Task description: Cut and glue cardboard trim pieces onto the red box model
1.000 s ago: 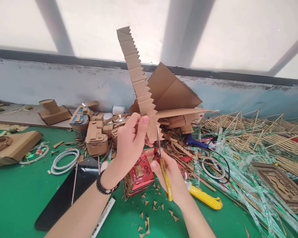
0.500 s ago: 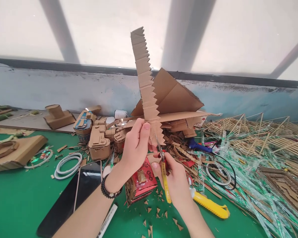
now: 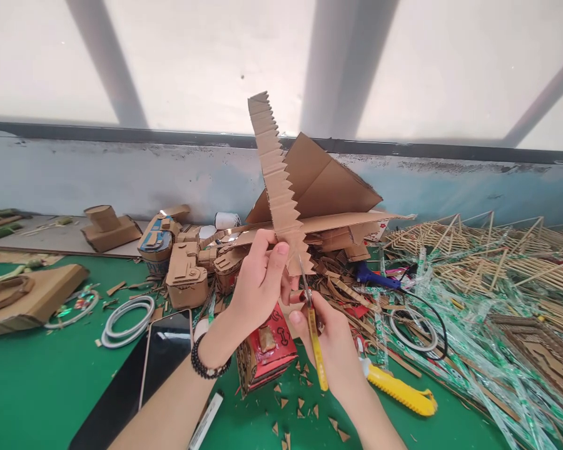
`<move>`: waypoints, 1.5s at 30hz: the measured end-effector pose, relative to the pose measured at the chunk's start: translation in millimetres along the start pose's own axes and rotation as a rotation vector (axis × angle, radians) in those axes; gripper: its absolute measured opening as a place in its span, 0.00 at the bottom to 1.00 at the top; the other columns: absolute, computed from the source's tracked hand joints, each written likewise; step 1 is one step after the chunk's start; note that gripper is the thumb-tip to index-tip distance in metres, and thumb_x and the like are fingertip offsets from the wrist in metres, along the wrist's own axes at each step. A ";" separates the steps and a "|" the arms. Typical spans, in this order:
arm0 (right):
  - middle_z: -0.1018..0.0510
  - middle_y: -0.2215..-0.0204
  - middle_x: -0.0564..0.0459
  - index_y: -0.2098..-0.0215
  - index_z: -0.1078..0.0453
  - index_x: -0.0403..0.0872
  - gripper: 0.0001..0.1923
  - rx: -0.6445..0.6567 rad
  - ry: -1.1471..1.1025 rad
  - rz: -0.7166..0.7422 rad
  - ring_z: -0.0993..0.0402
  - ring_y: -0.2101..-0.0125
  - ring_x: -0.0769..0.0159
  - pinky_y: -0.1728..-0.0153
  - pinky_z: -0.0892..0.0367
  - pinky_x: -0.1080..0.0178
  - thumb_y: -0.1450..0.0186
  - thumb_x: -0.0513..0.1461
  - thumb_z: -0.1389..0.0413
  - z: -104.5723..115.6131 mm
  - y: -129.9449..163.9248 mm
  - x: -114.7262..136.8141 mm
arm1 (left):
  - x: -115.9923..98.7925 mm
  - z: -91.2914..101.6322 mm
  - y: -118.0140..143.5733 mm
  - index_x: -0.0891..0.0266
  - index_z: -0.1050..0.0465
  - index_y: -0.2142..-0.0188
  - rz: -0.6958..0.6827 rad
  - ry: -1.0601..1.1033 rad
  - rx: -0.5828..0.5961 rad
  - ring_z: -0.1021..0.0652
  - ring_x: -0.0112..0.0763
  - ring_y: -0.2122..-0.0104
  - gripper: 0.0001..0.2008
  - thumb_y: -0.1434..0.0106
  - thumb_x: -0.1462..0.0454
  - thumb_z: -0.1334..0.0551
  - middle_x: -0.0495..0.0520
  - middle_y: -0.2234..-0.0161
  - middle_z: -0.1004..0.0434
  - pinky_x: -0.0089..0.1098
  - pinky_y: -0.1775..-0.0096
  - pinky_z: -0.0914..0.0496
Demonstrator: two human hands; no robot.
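My left hand [image 3: 259, 281] pinches the lower end of a long corrugated cardboard strip [image 3: 274, 169] with saw-toothed edges, held upright over the green table [image 3: 42, 381]. My right hand [image 3: 331, 344] grips yellow-handled scissors [image 3: 313, 325]; their blades point up into the strip's bottom right edge, just below my left thumb. Small triangular cardboard offcuts [image 3: 304, 412] lie on the table beneath both hands. A beaded bracelet [image 3: 205, 367] circles my left wrist.
A red and brown cardboard box [image 3: 265, 350] sits under my hands, a phone [image 3: 162, 356] and dark tablet to the left, a yellow utility knife [image 3: 398, 390] to the right. Cardboard models [image 3: 185, 272], folded cardboard sheets [image 3: 328, 181], white rings [image 3: 126, 315] and heaps of sticks [image 3: 497, 262] crowd the back and right.
The strip has dropped lower in view and my left hand slid slightly right along it. The scissors stay at the strip's lower edge, and more small triangles lie below.
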State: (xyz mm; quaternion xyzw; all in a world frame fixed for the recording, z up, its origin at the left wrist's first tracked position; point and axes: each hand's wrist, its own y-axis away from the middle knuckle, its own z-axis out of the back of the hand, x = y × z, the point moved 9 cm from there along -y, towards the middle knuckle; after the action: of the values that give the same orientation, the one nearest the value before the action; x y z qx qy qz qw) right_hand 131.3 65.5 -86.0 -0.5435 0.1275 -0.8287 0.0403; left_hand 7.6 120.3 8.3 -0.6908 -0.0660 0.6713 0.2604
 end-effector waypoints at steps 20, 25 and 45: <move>0.20 0.69 0.51 0.58 0.23 0.48 0.25 0.071 -0.102 0.066 0.22 0.66 0.60 0.63 0.26 0.64 0.29 0.60 0.42 -2.3 -2.6 13.8 | 0.6 3.1 1.1 0.53 0.41 0.59 0.000 -0.010 -0.086 0.28 0.27 0.87 0.20 0.25 0.42 0.44 0.41 0.80 0.28 0.26 0.84 0.33; 0.20 0.72 0.52 0.58 0.22 0.48 0.25 0.093 -0.091 0.053 0.22 0.65 0.59 0.63 0.26 0.64 0.28 0.60 0.44 -3.9 -2.6 12.4 | 1.2 3.3 0.9 0.53 0.40 0.59 0.005 -0.039 -0.090 0.28 0.27 0.87 0.20 0.25 0.41 0.43 0.40 0.80 0.28 0.26 0.84 0.34; 0.15 0.61 0.47 0.43 0.22 0.46 0.26 0.149 -0.246 0.020 0.22 0.64 0.59 0.63 0.25 0.65 0.29 0.55 0.41 -13.0 0.8 9.8 | -4.2 3.5 3.5 0.53 0.38 0.60 -0.007 -0.106 -0.036 0.25 0.28 0.84 0.18 0.23 0.44 0.45 0.41 0.80 0.28 0.27 0.80 0.32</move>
State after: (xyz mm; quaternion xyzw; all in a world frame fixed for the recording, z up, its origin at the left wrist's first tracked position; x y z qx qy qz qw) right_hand 115.5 64.8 -82.4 -0.6354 0.0652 -0.7624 0.1042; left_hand 2.9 116.4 10.6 -0.6586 -0.0941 0.7047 0.2465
